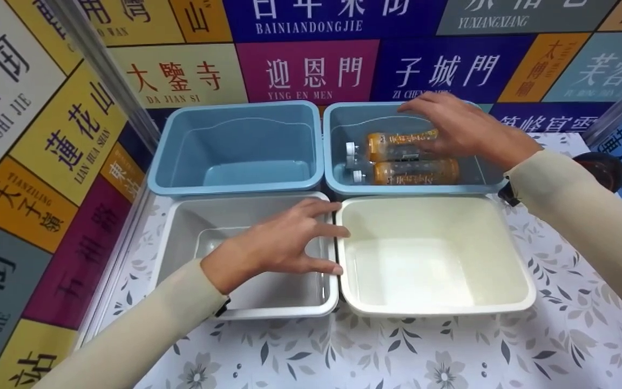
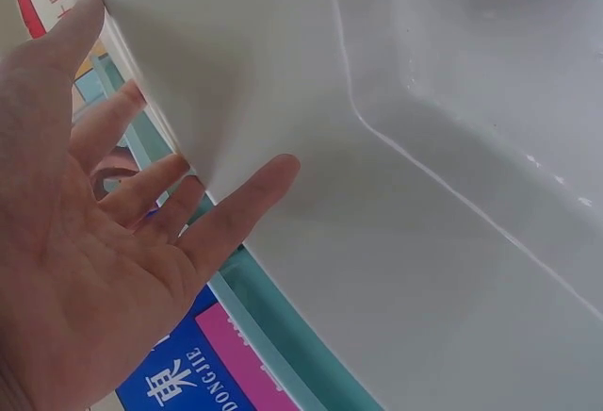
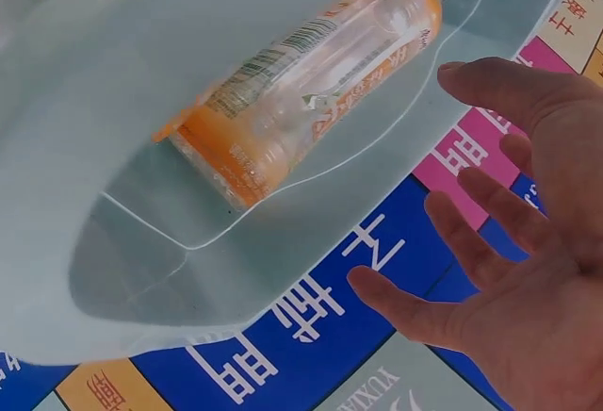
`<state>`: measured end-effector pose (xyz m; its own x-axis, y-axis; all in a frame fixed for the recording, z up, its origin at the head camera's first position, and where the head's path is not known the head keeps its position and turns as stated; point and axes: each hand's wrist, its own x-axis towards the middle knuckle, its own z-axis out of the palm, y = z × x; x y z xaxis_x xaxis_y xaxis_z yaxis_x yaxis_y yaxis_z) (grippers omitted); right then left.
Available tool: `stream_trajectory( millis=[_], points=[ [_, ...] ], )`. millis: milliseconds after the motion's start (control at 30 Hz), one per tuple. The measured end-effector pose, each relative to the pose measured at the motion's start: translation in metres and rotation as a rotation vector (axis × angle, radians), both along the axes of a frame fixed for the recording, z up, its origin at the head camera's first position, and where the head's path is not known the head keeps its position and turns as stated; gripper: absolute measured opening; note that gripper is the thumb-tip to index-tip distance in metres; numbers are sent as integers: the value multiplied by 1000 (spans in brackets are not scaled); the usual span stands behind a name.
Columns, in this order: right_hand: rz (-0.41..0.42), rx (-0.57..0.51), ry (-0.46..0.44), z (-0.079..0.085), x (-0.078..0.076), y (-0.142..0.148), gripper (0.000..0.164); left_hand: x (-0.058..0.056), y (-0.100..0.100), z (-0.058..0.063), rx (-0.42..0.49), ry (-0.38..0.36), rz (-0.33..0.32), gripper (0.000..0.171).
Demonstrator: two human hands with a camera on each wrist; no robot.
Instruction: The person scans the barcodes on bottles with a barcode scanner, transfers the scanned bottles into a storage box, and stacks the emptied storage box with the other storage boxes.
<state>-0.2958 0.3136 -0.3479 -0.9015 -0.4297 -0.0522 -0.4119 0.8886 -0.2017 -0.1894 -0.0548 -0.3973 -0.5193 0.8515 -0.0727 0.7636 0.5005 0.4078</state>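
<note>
My left hand (image 1: 289,237) reaches over the grey bin (image 1: 246,312) with its fingers spread. Its fingertips are right at the side-by-side rims of that bin and the cream bin (image 1: 435,309). In the left wrist view the left hand (image 2: 122,213) has its palm showing and grips nothing. My right hand (image 1: 454,127) hovers over the right blue bin (image 1: 424,189), fingers parted. Two clear bottles with orange labels and white caps lie inside: the rear bottle (image 1: 397,146), partly hidden by the hand, and the front bottle (image 1: 416,172). In the right wrist view the right hand (image 3: 509,241) holds nothing.
A second blue bin (image 1: 235,190) stands at the back left. All the bins sit close together on a floral tablecloth (image 1: 397,351). Panels with street names form a back wall (image 1: 311,70) and a left wall (image 1: 73,129). A dark rounded object (image 1: 605,170) lies beyond my right sleeve.
</note>
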Motion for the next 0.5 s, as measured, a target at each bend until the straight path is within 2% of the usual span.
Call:
stream_trajectory(
  millis=[500],
  points=[
    [-40, -50, 35, 19, 13, -4, 71, 0, -1, 0, 14, 6, -5, 67]
  ],
)
